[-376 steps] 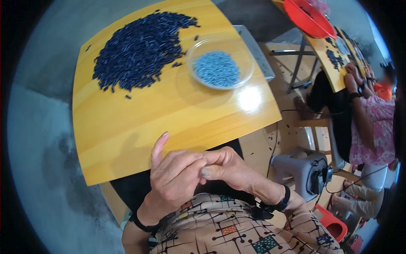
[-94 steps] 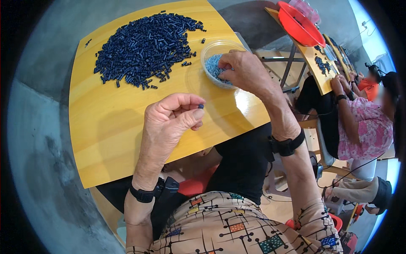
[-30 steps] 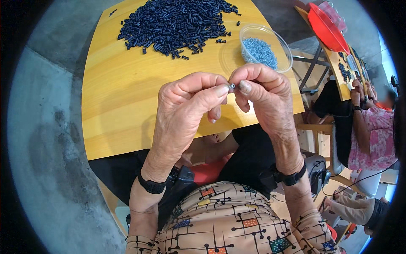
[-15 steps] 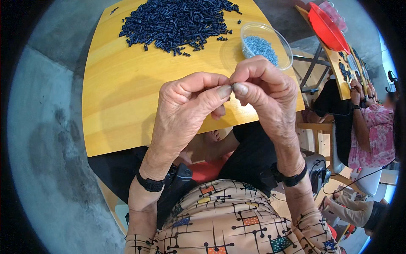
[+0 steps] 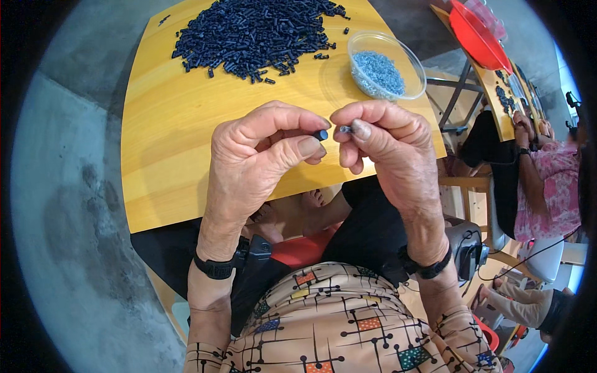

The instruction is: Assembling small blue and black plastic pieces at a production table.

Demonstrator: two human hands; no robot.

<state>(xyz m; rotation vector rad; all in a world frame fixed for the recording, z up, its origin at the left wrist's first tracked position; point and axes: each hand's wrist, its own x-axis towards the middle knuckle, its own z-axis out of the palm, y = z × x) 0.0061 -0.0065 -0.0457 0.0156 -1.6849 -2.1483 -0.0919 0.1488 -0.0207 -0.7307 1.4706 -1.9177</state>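
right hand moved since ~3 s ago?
Yes. The right hand was then over the clear dish of pale blue pieces; now it is nearer the table's front edge, meeting the left hand.

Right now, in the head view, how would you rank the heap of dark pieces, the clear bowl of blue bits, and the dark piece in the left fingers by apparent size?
1. heap of dark pieces
2. clear bowl of blue bits
3. dark piece pinched in the left hand, smallest though it is nearest the camera
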